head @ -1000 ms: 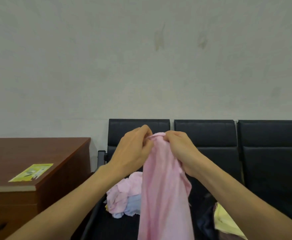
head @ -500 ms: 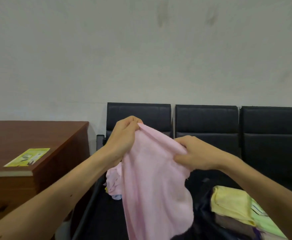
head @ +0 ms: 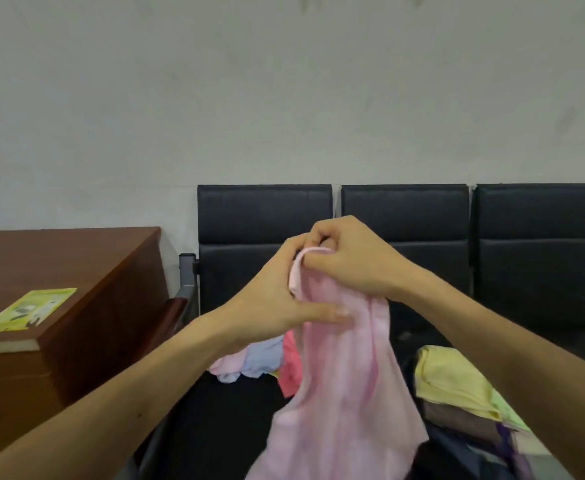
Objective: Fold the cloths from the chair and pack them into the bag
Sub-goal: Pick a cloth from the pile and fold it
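A pale pink cloth (head: 346, 386) hangs in front of me, above the black chair seats (head: 263, 216). My left hand (head: 277, 299) and my right hand (head: 350, 258) meet at its top edge and both pinch it, touching each other. On the left seat lies a loose pile of cloths (head: 253, 358), pink, light blue and coral, partly hidden by the hanging cloth. At the lower right a dark bag (head: 457, 455) holds folded cloths, a yellow one (head: 447, 379) on top of a brownish one.
A brown wooden desk (head: 86, 271) stands at the left with a green-yellow leaflet (head: 27, 310) on it. The chair row has a grey metal armrest (head: 187, 271) at its left end. A plain pale wall (head: 284, 98) fills the background.
My hands, which were spread apart along the cloth's edge half a second ago, have come together at its top. The cloth now hangs narrower, doubled over.
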Tool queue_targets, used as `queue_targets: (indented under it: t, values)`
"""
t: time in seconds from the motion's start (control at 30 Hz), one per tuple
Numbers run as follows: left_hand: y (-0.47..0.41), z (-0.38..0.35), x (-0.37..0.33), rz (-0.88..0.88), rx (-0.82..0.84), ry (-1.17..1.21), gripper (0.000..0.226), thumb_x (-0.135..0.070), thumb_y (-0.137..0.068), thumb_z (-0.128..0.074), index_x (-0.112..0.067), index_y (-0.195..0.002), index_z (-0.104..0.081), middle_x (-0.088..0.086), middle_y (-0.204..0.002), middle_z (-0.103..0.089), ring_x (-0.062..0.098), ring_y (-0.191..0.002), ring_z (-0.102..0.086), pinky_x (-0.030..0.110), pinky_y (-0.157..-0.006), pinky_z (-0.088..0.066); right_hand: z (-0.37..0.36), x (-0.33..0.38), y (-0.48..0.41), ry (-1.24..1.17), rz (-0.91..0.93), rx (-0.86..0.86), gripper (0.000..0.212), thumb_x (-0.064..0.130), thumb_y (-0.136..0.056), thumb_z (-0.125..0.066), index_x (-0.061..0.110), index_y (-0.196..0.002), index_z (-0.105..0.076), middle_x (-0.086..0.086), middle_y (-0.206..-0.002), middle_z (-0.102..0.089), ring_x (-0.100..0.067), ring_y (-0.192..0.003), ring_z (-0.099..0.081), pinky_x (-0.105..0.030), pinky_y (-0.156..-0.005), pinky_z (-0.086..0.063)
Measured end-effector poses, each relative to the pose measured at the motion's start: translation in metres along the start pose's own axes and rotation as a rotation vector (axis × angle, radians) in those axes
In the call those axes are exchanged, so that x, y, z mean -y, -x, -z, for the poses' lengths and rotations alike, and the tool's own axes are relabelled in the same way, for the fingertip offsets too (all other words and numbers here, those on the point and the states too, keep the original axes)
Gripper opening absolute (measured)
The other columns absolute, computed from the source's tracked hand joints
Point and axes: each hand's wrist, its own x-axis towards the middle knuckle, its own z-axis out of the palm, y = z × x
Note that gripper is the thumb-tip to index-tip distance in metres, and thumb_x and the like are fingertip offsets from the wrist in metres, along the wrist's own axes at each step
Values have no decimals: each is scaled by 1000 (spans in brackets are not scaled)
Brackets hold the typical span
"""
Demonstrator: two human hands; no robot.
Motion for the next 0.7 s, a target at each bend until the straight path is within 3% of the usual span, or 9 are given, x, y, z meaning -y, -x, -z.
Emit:
queue_targets:
  t: [0.13, 0.23, 0.3, 0.4, 0.47, 0.57, 0.7]
  values:
    - [-7, -4, 1, -95, -136, -134, 40, -14, -77, -82, -26, -110, -65, -15, -96, -73, -1, -90, -69, 13, -71, -51, -9, -1, -6, 90, 51, -19, 21, 26, -76, -75, 23, -76, -54, 11, -61, -57, -3, -54, -50, -19, -54, -41]
    - [-7, 7, 8, -149, -90, -236, 11, -19, -89, -72, -23, -100, -74, -1, -89, -75, 14, -83, -71, 29, -69, -56, -6, -14, 3, -50, 4, 15, 40, 41, -70, -85, 24, -87, -54, 8, -58, -61, 0, -51, -52, -16, -51, -41]
    - [-5, 9, 15, -143, -112, -231, 18, -24, -98, -61, -14, -95, -76, 8, -85, -73, 24, -80, -69, 40, -70, -55, -13, -30, 16, -134, -25, 91, 48, 38, -65, -90, 25, -95, -55, 8, -70, -68, -1, -60, -61, -16, -54, -47]
    - [-3, 14, 25, -118, -240, -204, 26, -27, -102, -51, -18, -99, -75, -4, -89, -73, 11, -85, -68, 26, -74, -56, -34, -68, 38, 14, -37, 195, 41, 35, -71, -86, 30, -102, -59, 12, -98, -66, -4, -86, -64, -22, -72, -54]
    - [0, 20, 32, -50, -348, -153, 26, -32, -102, -49, -25, -101, -73, -10, -92, -72, 4, -89, -67, 22, -74, -56, -40, -96, 52, 101, -101, 237, 23, 25, -79, -77, 35, -92, -61, 13, -95, -65, -2, -85, -61, -18, -71, -50]
    - [11, 29, 52, 41, -384, -132, 23, -38, -101, -48, -34, -99, -71, -18, -89, -71, 0, -86, -67, 24, -73, -53, -34, -135, 70, 142, -210, 140, 22, 9, -78, -72, 28, -77, -62, 10, -78, -64, -12, -76, -61, -17, -62, -43]
    - [30, 30, 84, 61, -363, -120, 24, -36, -100, -51, -27, -103, -73, -12, -91, -73, 8, -84, -70, 23, -69, -57, -30, -159, 86, 174, -316, -37, 19, 20, -81, -78, 29, -74, -64, 12, -72, -65, -4, -70, -60, -19, -59, -41]
